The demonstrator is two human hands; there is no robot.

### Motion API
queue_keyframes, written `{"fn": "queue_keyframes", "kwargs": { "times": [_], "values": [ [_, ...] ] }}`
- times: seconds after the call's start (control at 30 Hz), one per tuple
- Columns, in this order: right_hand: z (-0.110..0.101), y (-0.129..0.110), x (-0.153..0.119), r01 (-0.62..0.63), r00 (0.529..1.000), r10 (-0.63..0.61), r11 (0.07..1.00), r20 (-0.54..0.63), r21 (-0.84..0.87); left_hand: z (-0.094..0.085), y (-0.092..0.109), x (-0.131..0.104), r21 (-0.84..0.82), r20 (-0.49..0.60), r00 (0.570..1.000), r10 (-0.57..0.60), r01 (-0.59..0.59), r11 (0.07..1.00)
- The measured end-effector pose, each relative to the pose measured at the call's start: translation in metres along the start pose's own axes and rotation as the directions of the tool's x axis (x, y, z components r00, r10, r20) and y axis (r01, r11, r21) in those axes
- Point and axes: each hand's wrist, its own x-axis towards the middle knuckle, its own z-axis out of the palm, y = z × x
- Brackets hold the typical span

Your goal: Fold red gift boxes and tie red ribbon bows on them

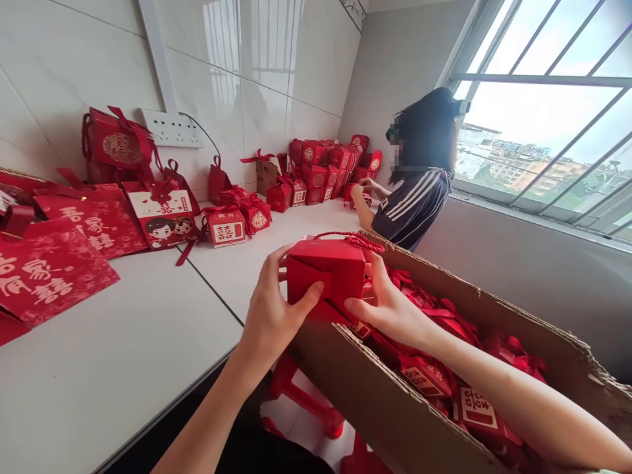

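A red gift box (323, 260) with a twisted red cord is held between both hands, over the near-left end of a cardboard carton. Overlapping flaps on one of its faces are turned toward me. My left hand (281, 303) grips its left side, the thumb pressed on the flaps. On the right side my right hand (382, 296) closes around it, thumb at the lower corner. Beneath and to the right, the carton (316, 359) holds many red gift boxes (476, 405) with ribbons and gold or white panels.
On the white table (123, 329) stand red gift bags (93, 220) at left and small red boxes (227, 227) behind. A stack of boxes (320, 168) is by the wall, near a co-worker (415, 178) handling a red box. Below is a red stool (306, 401).
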Motion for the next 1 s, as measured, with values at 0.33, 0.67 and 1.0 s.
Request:
{"fn": "queue_keyframes", "kwargs": {
  "times": [0.33,0.67,1.0],
  "values": [
    [-0.001,0.000,-0.002,0.053,0.995,-0.064,0.989,0.077,0.140,-0.002,-0.002,-0.003,-0.038,0.010,1.000,-0.024,0.024,0.999],
    [-0.001,0.007,0.003,-0.014,0.996,0.004,0.994,0.093,0.109,-0.004,-0.012,-0.012,0.237,-0.078,0.977,0.198,-0.175,0.956],
    [0.016,0.000,0.031,0.093,0.978,-0.120,0.983,0.173,0.156,-0.030,-0.018,-0.008,0.689,-0.011,0.852,0.523,-0.373,0.622]
  ]
}}
